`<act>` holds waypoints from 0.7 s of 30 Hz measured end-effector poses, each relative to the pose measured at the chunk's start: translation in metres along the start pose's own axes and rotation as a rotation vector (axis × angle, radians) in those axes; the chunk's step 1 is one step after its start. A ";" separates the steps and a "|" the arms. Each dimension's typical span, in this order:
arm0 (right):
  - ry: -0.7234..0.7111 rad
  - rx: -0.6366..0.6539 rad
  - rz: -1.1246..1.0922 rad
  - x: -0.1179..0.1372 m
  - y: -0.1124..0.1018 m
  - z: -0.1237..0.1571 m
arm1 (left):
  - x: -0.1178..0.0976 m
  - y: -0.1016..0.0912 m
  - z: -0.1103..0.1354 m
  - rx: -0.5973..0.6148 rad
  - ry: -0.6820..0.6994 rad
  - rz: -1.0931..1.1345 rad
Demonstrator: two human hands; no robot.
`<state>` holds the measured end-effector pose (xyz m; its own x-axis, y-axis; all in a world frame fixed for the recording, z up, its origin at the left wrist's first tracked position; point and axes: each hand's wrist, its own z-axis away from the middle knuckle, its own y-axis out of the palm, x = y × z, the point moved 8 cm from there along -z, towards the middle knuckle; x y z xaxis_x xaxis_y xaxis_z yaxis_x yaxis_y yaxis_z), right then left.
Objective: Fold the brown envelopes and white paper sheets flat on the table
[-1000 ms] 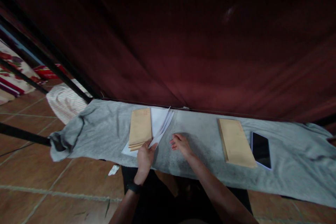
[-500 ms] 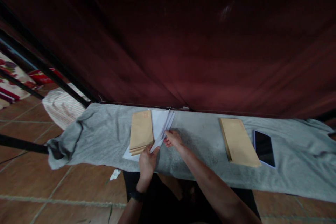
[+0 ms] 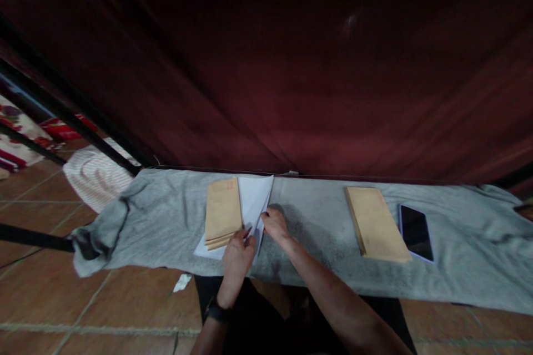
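Observation:
White paper sheets (image 3: 253,199) lie fanned on a grey cloth (image 3: 316,227), partly under a small stack of brown envelopes (image 3: 223,212). My left hand (image 3: 237,255) pinches the near corner of the top sheets. On their right edge, my right hand (image 3: 273,223) has its fingers closed on the same sheets, which lift slightly. A black band circles my left wrist.
A second stack of brown envelopes (image 3: 375,223) lies to the right, with a dark phone (image 3: 413,232) beside it. A dark red curtain (image 3: 291,77) hangs behind. Black metal bars (image 3: 62,111) and a striped cloth (image 3: 96,173) stand at left on tiled floor (image 3: 62,299).
My right hand moved left from the bare cloth onto the white sheets and closed on their edge. The spread sheets have drawn together. My left hand stayed at the near corner.

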<state>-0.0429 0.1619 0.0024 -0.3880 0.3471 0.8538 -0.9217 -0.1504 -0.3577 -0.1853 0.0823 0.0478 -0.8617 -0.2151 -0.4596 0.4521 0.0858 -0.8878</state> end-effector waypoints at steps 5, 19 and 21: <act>-0.041 -0.027 0.087 0.003 -0.004 0.001 | -0.013 -0.001 -0.001 0.012 0.050 -0.162; -0.083 -0.073 0.182 -0.021 -0.013 -0.006 | -0.025 0.014 0.009 -0.025 0.110 -0.429; -0.100 -0.076 0.202 -0.026 -0.020 -0.005 | -0.026 0.016 0.007 -0.029 0.115 -0.434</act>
<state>-0.0146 0.1601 -0.0151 -0.5658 0.2233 0.7937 -0.8244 -0.1365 -0.5493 -0.1541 0.0823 0.0461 -0.9908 -0.1281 -0.0426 0.0379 0.0392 -0.9985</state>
